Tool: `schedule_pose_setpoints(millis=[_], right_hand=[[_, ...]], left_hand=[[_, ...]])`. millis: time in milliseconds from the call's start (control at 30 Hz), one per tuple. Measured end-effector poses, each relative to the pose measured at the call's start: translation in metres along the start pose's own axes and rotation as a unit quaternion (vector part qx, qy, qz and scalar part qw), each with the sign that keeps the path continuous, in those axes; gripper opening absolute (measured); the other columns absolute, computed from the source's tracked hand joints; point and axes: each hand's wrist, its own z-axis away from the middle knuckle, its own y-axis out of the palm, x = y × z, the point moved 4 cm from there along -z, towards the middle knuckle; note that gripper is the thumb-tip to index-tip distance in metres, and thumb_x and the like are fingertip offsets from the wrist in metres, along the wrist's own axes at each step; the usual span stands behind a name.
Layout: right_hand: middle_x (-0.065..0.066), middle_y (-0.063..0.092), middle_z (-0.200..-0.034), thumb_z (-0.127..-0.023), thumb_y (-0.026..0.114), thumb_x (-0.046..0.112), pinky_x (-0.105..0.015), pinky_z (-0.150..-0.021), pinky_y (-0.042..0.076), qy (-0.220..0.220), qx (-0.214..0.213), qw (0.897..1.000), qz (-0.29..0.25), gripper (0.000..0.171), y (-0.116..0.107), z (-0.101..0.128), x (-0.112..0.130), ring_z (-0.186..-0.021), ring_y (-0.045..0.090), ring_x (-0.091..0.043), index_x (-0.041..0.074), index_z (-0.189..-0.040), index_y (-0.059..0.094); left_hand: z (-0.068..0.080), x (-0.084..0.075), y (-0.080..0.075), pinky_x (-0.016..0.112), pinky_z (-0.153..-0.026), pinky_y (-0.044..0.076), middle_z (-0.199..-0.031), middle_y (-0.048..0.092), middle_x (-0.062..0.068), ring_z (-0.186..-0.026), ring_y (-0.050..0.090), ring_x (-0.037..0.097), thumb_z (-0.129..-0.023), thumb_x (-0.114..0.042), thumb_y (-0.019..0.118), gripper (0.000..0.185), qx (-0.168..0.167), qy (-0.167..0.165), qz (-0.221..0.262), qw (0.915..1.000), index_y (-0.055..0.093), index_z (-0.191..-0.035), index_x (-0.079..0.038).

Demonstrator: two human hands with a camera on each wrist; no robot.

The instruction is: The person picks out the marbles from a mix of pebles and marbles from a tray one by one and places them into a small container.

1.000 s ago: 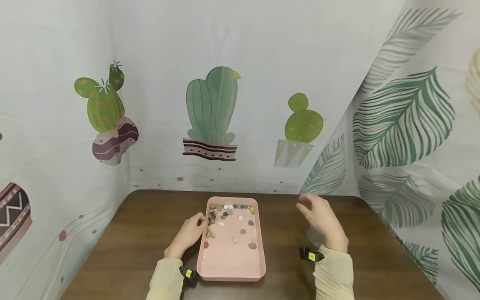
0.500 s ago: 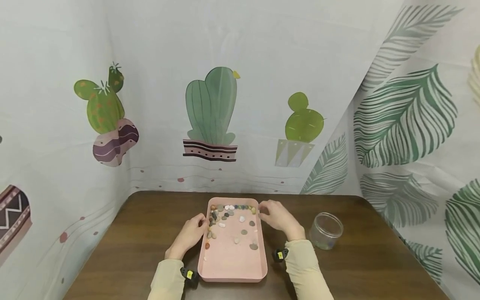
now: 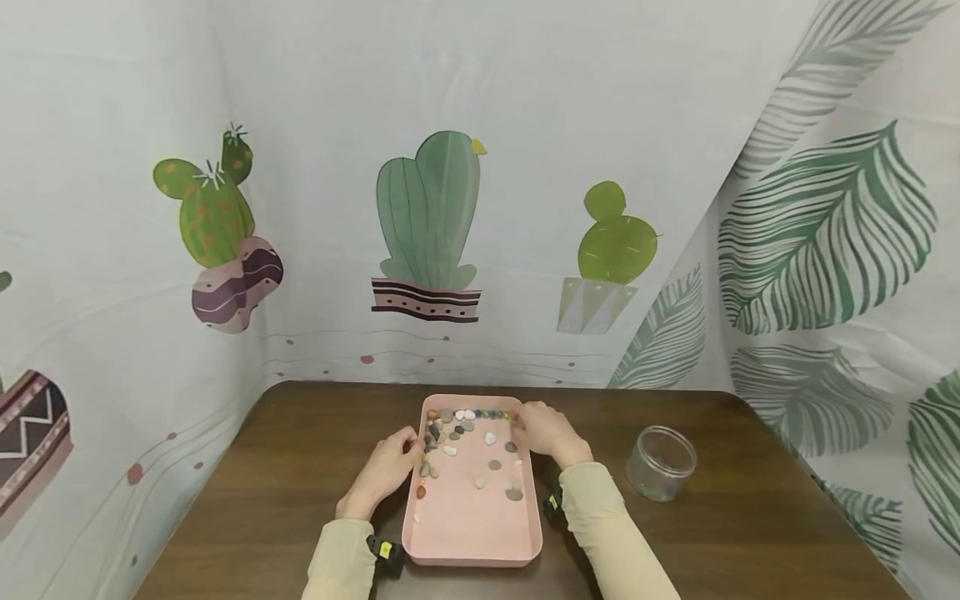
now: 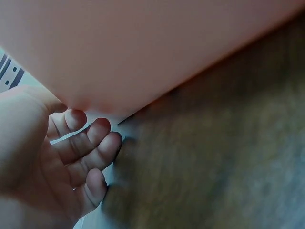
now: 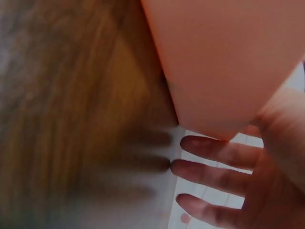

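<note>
A pink tray (image 3: pixel 472 533) holds pebbles and a row of small dark shiny marbles (image 3: pixel 492 414) along its far edge. White pebbles (image 3: pixel 465 414) continue that row leftward. My left hand (image 3: pixel 382 471) grips the tray's left rim, thumb at the rim and curled fingers outside; the left wrist view shows these fingers (image 4: pixel 97 143) by the outer wall. My right hand (image 3: pixel 551 429) reaches over the right rim at the far corner, fingertips by the row's right end. Three of its fingers (image 5: pixel 214 174) stretch outside the wall in the right wrist view. What its thumb and index finger hold is hidden.
A clear round jar (image 3: pixel 662 462) with a few coloured marbles at its bottom stands right of the tray on the dark wooden table (image 3: pixel 300 433). A patterned cloth (image 3: pixel 517 100) hangs behind the table. Loose grey pebbles (image 3: pixel 513 494) lie along the tray's right side.
My right hand has moved left from above the jar to the tray's far right corner, and now its fingertips are inside. My left hand stays at the left rim.
</note>
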Motion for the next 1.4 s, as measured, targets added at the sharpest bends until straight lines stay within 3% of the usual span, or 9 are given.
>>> schedule_pose_setpoints(millis=[233,400,600,733,867,967,1233,1400], right_hand=[[0.004,0.059,-0.08,-0.087,0.066,0.015,-0.048,-0.068,0.048,0.041,0.003,0.999,0.035,0.002,0.001,-0.005,0.0,-0.072,0.055,-0.017,0.017,-0.088,0.066],[0.003,0.052,-0.071,-0.085,0.067,0.01,-0.045,-0.063,0.042,0.055,0.02,0.997,0.045,0.017,0.002,-0.008,0.002,-0.066,0.048,-0.018,0.017,-0.071,0.059],[0.002,0.045,-0.064,-0.084,0.066,0.009,-0.04,-0.058,0.035,0.057,0.021,0.997,0.04,0.025,0.002,-0.007,0.002,-0.061,0.043,-0.017,0.016,-0.064,0.051],[0.003,0.037,-0.06,-0.083,0.063,0.009,-0.035,-0.051,0.03,0.049,0.019,0.999,0.003,0.028,0.003,-0.003,0.0,-0.055,0.035,-0.014,0.016,-0.063,0.044],[0.002,0.045,-0.065,-0.086,0.064,0.011,-0.034,-0.051,0.034,0.047,0.006,0.998,-0.048,0.015,-0.001,0.003,-0.003,-0.058,0.04,-0.015,0.015,-0.074,0.057],[-0.002,0.054,-0.08,-0.087,0.068,0.015,-0.038,-0.062,0.041,0.047,-0.014,0.997,-0.067,0.005,-0.005,0.009,-0.005,-0.071,0.048,-0.018,0.016,-0.087,0.063],[-0.003,0.062,-0.096,-0.086,0.074,0.015,-0.045,-0.082,0.047,0.025,-0.068,0.993,-0.094,0.011,-0.035,0.022,-0.006,-0.093,0.059,-0.024,0.014,-0.091,0.065],[-0.004,0.064,-0.1,-0.085,0.075,0.015,-0.048,-0.084,0.047,0.014,-0.087,0.99,-0.11,0.013,-0.06,0.033,-0.011,-0.099,0.06,-0.029,0.014,-0.093,0.064]], left_hand=[[-0.001,-0.003,0.001,0.028,-0.052,0.029,-0.063,0.042,-0.004,-0.059,0.043,0.013,-0.098,-0.017,0.056,0.019,-0.001,-0.006,-0.001,1.0,0.051,-0.079,-0.015],[0.0,-0.001,0.001,0.028,-0.052,0.031,-0.064,0.045,-0.003,-0.06,0.045,0.013,-0.098,-0.016,0.056,0.019,-0.004,-0.01,-0.003,0.9999,0.052,-0.08,-0.015],[0.001,-0.002,0.002,0.028,-0.053,0.032,-0.065,0.046,-0.002,-0.062,0.046,0.014,-0.098,-0.016,0.055,0.018,-0.002,-0.004,0.002,1.0,0.052,-0.08,-0.014],[0.002,-0.002,0.003,0.028,-0.052,0.032,-0.065,0.045,-0.002,-0.061,0.045,0.014,-0.098,-0.015,0.055,0.018,0.002,-0.004,0.004,1.0,0.052,-0.08,-0.014],[0.0,-0.002,0.003,0.028,-0.052,0.031,-0.064,0.045,-0.003,-0.06,0.045,0.013,-0.098,-0.015,0.055,0.018,0.001,-0.004,0.003,1.0,0.052,-0.08,-0.014],[-0.001,-0.002,0.003,0.027,-0.051,0.031,-0.064,0.044,-0.003,-0.06,0.045,0.013,-0.098,-0.015,0.055,0.018,0.001,-0.004,0.002,1.0,0.052,-0.08,-0.014],[-0.001,0.001,0.003,0.027,-0.05,0.031,-0.064,0.046,-0.003,-0.059,0.045,0.013,-0.099,-0.016,0.055,0.017,0.0,-0.007,-0.002,1.0,0.052,-0.082,-0.014],[0.0,0.002,0.002,0.028,-0.051,0.031,-0.065,0.045,-0.002,-0.06,0.045,0.013,-0.098,-0.015,0.055,0.016,0.0,-0.012,-0.003,0.9999,0.052,-0.082,-0.014]])
